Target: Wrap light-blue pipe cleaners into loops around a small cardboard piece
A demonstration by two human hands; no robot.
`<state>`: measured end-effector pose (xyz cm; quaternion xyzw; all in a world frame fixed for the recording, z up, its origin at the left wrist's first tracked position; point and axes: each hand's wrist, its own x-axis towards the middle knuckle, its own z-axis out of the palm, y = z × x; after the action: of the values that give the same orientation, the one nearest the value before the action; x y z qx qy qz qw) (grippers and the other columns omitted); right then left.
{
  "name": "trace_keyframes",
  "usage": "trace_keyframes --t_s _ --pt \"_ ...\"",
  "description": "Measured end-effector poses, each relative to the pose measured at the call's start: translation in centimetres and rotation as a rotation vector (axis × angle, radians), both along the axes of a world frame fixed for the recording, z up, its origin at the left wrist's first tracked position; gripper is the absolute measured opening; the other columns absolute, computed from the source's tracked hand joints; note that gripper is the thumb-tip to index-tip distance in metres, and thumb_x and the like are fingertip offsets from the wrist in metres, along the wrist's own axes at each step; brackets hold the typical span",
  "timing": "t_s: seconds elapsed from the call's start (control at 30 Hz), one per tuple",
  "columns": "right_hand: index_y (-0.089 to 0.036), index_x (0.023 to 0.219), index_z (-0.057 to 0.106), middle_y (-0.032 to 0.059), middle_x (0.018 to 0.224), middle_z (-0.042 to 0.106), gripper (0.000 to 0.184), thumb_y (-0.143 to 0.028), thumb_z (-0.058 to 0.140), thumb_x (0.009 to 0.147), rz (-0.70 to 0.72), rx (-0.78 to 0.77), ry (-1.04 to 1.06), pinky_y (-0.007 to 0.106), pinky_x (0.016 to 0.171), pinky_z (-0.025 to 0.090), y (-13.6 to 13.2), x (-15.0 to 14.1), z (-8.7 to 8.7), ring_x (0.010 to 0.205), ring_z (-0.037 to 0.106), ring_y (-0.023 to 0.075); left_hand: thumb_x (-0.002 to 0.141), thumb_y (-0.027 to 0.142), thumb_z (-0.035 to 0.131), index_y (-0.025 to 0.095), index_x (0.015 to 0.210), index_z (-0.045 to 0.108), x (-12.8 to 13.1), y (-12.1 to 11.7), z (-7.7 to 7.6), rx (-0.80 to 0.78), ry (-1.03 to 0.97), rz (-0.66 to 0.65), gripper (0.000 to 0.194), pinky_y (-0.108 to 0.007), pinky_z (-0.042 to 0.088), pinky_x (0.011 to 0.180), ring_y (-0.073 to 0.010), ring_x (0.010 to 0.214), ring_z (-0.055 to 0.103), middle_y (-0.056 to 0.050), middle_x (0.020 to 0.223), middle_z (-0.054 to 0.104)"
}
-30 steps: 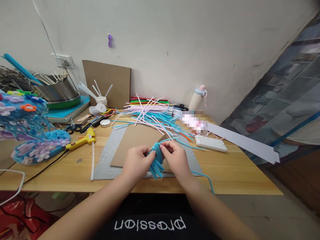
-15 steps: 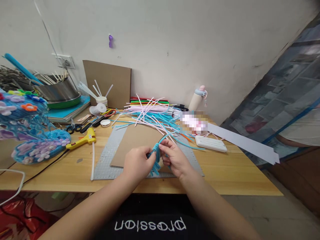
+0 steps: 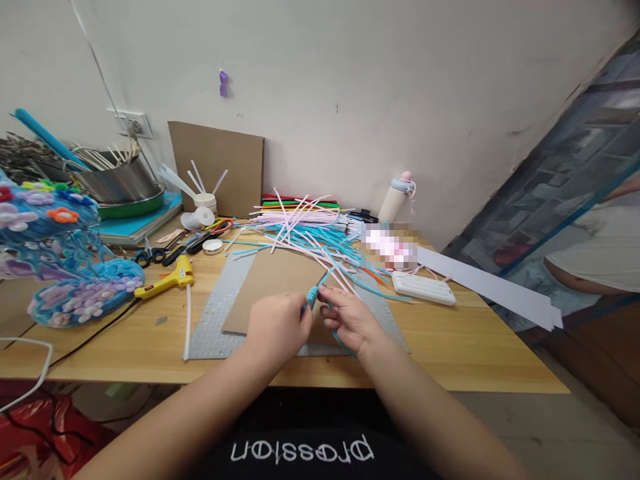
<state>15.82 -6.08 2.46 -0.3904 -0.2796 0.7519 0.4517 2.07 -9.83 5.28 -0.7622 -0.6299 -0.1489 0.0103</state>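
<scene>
Your hands, left [image 3: 279,327] and right [image 3: 356,321], pinch blue bundle [image 3: 312,295] above desk's [image 3: 450,373] front edge; likely light, bendy (fuzzy too), best gripped at wrapped middle.

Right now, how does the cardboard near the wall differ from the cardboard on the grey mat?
Pose: the standing cardboard is upright near the wall; the flat cardboard lies on the grey mat.
Outline: the standing cardboard has a straight top edge, while the flat cardboard has a curved far edge.
Both are plain brown.
</scene>
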Motion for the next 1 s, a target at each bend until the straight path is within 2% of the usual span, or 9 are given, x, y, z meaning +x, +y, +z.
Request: trace_keyframes --t_s 0.2,0.37,0.47,0.57,0.67,0.83,1.0 --pt "-0.016 0.074 0.05 -0.0099 0.051 0.042 0.032 -0.027 0.075 0.057 0.043 0.054 -0.021 0.013 0.034 0.008 0.0 0.0 0.2 0.036 0.019 0.0 0.08 0.036 0.043 0.018 0.064 0.06 -0.2 0.0 0.3 -0.014 -0.075 0.013 0.03 -0.026 0.017 0.048 -0.0163 0.057 0.055 -0.004 0.061 0.063" --pt "-0.019 0.08 0.047 -0.0128 0.046 0.033 0.031 -0.031 0.07 0.063 0.064 0.241 -0.098 0.014 0.033 0.01 -0.2 0.2 0.4 0.034 0.017 0.0011 0.079 0.037 0.044 0.018 0.058 0.056 -0.9 0.1 0.8 -0.077 -0.15 -0.028 0.031 -0.024 0.017 0.047 -0.0128 0.049 0.047 -0.002 0.053 0.057" --pt "-0.019 0.081 0.046 -0.0124 0.047 0.036 0.031 -0.032 0.069 0.065 0.068 0.321 -0.165 0.014 0.032 0.011 -0.2 0.2 0.4 0.033 0.02 0.0009 0.079 0.037 0.044 0.018 0.057 0.055 -1.3 0.2 1.0 -0.086 -0.149 -0.055 0.031 -0.024 0.017 0.047 -0.0118 0.048 0.045 -0.001 0.052 0.056" --pt "-0.02 0.082 0.043 -0.0123 0.047 0.039 0.032 -0.034 0.067 0.066 0.08 0.371 -0.235 0.014 0.03 0.018 0.0 0.2 0.2 0.032 0.027 0.0023 0.08 0.037 0.043 0.018 0.059 0.056 -1.4 0.2 1.0 -0.063 -0.105 -0.057 0.031 -0.025 0.016 0.047 -0.0126 0.049 0.047 -0.002 0.054 0.058" --pt "-0.022 0.09 0.04 -0.0109 0.05 0.049 0.035 -0.036 0.064 0.068 0.086 0.413 -0.315 0.015 0.03 0.026 0.3 0.3 -0.1 0.032 0.037 0.0053 0.082 0.036 0.042 0.019 0.062 0.058 -1.4 0.1 0.7 -0.02 -0.052 -0.067 0.031 -0.025 0.017 0.048 -0.0142 0.053 0.052 -0.003 0.059 0.061" --pt "-0.019 0.103 0.041 -0.0086 0.052 0.053 0.044 -0.039 0.062 0.069 0.101 0.43 -0.452 0.016 0.031 0.029 0.6 0.5 -0.3 0.032 0.041 0.0065 0.082 0.034 0.041 0.019 0.065 0.059 -1.2 -0.2 0.5 0.041 0.016 -0.081 0.029 -0.027 0.018 0.049 -0.0158 0.055 0.055 -0.004 0.063 0.064" --pt "-0.018 0.093 0.049 -0.0075 0.053 0.051 0.035 -0.039 0.062 0.069 0.104 0.491 -0.528 0.017 0.033 0.033 0.9 0.6 -0.3 0.034 0.041 0.0058 0.083 0.033 0.039 0.019 0.065 0.059 -1.3 -0.5 1.3 0.038 0.062 -0.079 0.031 -0.027 0.017 0.048 -0.0163 0.055 0.054 -0.004 0.063 0.064"
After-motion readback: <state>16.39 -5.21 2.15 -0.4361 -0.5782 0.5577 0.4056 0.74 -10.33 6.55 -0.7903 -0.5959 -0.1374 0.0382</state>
